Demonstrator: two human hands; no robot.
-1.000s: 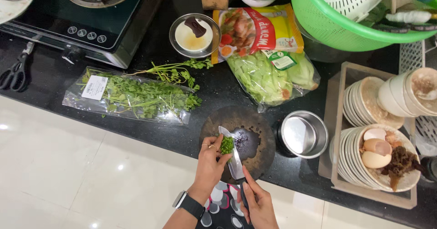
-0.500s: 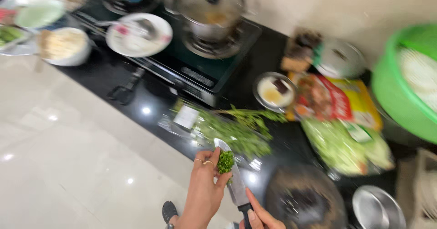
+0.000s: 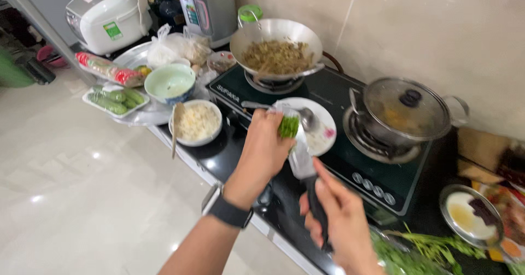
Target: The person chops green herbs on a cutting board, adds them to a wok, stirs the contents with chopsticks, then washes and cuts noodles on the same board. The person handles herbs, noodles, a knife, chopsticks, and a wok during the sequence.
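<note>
While the left hand [image 3: 262,152] pinched chopped greens [image 3: 289,126] against the knife [image 3: 301,160] blade above the stove [image 3: 333,144], the right hand [image 3: 342,220] gripped the handle, mostly hidden. Blade tip was blurred against a white plate [image 3: 322,127]; herbs [image 3: 415,253] were cut off at the frame's edge.

A glossy black stone counter [image 3: 229,163] runs diagonally through the kitchen, its edge meeting a pale, polished tile floor [image 3: 82,198] that throws back small bright spots of overhead light. Behind it rises a beige wall of large smooth tiles [image 3: 415,29] — thin grout lines cross it, one slanting down near the left. The light is even and soft, without hard shadows. At the far left — beyond the counter's end — the floor grows dimmer and cluttered, too blurred to make out.
</note>
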